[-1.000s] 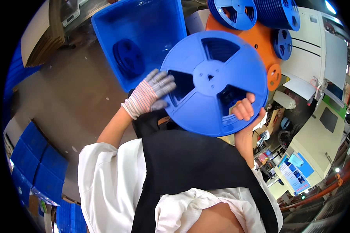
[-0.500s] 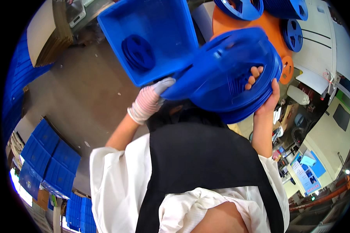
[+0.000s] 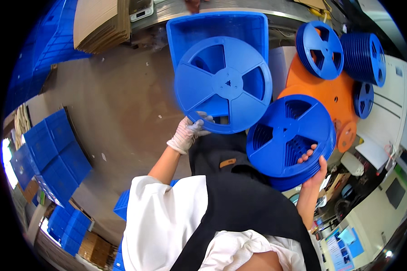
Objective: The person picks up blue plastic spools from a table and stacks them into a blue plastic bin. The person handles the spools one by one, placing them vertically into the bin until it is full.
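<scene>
My gloved left hand (image 3: 190,131) grips a single blue plastic reel (image 3: 203,90) by its lower rim, fingers partly through a cut-out. The reel is held flat side up over the near part of a blue bin (image 3: 263,27), hiding much of the bin's inside. My bare right hand (image 3: 313,165) clasps a stack of blue reels (image 3: 269,153) at its lower right edge, fingertips through an opening and thumb outside. The stack lies tilted in front of my apron, just right of the single reel.
Right of the bin is a round orange surface (image 3: 321,97) bearing more stacks of blue reels (image 3: 319,49) and a small orange reel (image 3: 347,136). Flattened cardboard (image 3: 101,22) is piled at the far left. Stacked blue crates (image 3: 59,149) stand at the left.
The blurred, tilted reel in my left hand is now apart from the stack, flat and over the bin. The view has shifted, and the stack in my right hand now faces up.
</scene>
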Demonstrator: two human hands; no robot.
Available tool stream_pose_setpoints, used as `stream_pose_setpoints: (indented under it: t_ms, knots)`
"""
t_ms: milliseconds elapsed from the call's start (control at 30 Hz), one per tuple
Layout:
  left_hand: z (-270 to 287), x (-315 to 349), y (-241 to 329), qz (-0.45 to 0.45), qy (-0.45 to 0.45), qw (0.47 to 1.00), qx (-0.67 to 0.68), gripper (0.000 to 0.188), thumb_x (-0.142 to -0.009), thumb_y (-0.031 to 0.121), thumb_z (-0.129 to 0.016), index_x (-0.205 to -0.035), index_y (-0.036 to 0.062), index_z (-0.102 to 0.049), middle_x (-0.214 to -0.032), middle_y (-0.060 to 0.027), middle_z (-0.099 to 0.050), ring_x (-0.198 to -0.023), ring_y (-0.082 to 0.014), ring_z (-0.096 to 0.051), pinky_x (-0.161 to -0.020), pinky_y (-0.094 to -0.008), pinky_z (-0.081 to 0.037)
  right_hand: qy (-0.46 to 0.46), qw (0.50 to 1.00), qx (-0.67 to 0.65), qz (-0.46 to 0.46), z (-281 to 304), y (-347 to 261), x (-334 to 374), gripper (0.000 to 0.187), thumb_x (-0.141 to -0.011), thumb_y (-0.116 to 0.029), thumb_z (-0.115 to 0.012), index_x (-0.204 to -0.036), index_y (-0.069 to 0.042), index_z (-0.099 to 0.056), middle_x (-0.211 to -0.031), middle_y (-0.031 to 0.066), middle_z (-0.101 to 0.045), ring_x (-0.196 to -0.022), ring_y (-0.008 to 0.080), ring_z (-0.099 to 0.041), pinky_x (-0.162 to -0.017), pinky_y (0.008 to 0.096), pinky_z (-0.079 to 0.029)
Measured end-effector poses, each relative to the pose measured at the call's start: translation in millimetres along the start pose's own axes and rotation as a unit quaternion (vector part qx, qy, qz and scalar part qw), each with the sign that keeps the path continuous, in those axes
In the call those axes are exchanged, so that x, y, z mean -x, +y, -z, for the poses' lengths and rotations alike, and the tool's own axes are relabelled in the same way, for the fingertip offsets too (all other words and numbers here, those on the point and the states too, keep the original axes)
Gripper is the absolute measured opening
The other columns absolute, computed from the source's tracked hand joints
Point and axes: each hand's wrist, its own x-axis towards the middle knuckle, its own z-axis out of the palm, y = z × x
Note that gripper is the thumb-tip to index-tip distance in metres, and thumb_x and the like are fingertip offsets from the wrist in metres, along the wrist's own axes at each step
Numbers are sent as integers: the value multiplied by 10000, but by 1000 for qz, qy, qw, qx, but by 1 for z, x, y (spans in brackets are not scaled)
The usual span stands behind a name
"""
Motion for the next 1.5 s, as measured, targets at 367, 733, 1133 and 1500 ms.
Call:
stream_pose_setpoints:
  t_ms: [367,733,1133,1500]
  knots:
    - [98,-255,-119,114,230,952,-166,314,-921,95,-610,-1230,115,-556,-1156,-147,-637,-1050,-287,-641,-833,-446,-555,56,994,46,-84,8,51,-34,534,-829,-259,-654,-1272,-29,-464,-1017,164,-642,-947,284,-647,-861,487,-552]
    - [29,-193,-73,-78,237,851,-462,454,-944,248,-592,-1345,47,-523,-1178,-189,-649,-1048,-323,-644,-922,-373,-493,-130,977,-154,-72,29,57,-47,398,-873,-365,-645,-1091,-79,-476,-700,-3,-467,-623,117,-441,-605,287,-376]
    - [-172,-49,-48,-370,-246,658,-608,644,-796,346,-650,-1337,26,-508,-1374,-223,-504,-1331,-390,-427,-1143,-485,-295,-227,947,-220,-52,13,44,-23,361,-900,-380,-676,-981,-116,-444,-582,-44,-442,-502,84,-429,-470,252,-338]
    - [-64,-55,-23,-416,-341,478,-695,441,-834,190,-592,-1250,49,-559,-1244,-160,-581,-1281,-371,-495,-1085,-522,-368,-176,952,-247,-26,-15,18,-44,352,-914,-335,-645,-1033,-72,-443,-707,-21,-469,-607,84,-445,-560,261,-373]
